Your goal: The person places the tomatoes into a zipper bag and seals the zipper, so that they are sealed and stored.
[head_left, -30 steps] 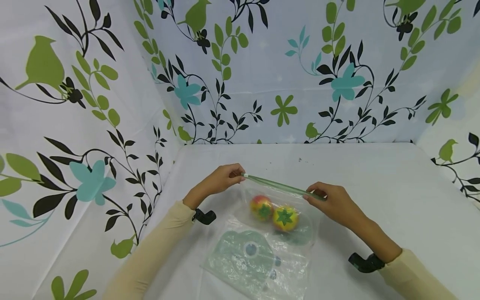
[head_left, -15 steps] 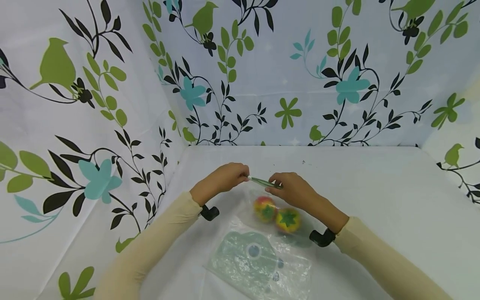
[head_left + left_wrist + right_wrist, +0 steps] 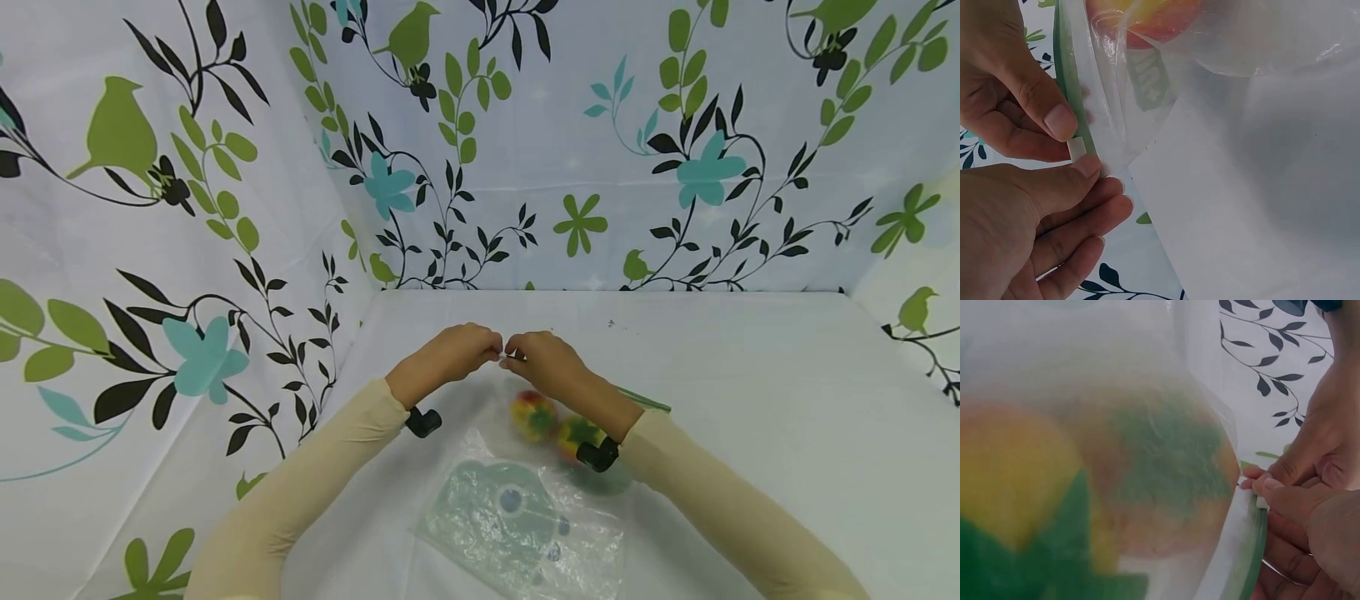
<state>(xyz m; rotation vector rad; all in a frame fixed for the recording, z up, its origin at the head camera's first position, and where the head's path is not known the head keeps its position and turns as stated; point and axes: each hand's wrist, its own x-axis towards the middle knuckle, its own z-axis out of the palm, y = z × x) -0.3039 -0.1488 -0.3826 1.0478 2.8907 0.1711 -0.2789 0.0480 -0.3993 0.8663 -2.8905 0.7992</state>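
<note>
A clear zip slider bag (image 3: pixel 517 521) lies on the white table with a green strip (image 3: pixel 643 398) along its top edge. Inside are two round red-and-yellow fruits (image 3: pixel 533 416) with green star-shaped leaf caps; the right forearm partly covers one. My left hand (image 3: pixel 468 348) pinches the bag's top left corner, thumb against fingers. Right beside it, my right hand (image 3: pixel 546 360) pinches the strip at the small white slider (image 3: pixel 1077 149), its thumb (image 3: pixel 1060 119) near the tab. The fingertips of both hands nearly meet there.
White table (image 3: pixel 750 375) surrounds the bag. A patterned cloth (image 3: pixel 480 167) with birds and leaves stands behind and at the sides. A dark wrist camera (image 3: pixel 424 422) is on the left wrist and another camera (image 3: pixel 597 455) on the right.
My right hand has slid leftward along the green strip from its right part to the left corner. My left hand has kept hold of the corner. The fruits stay inside the bag.
</note>
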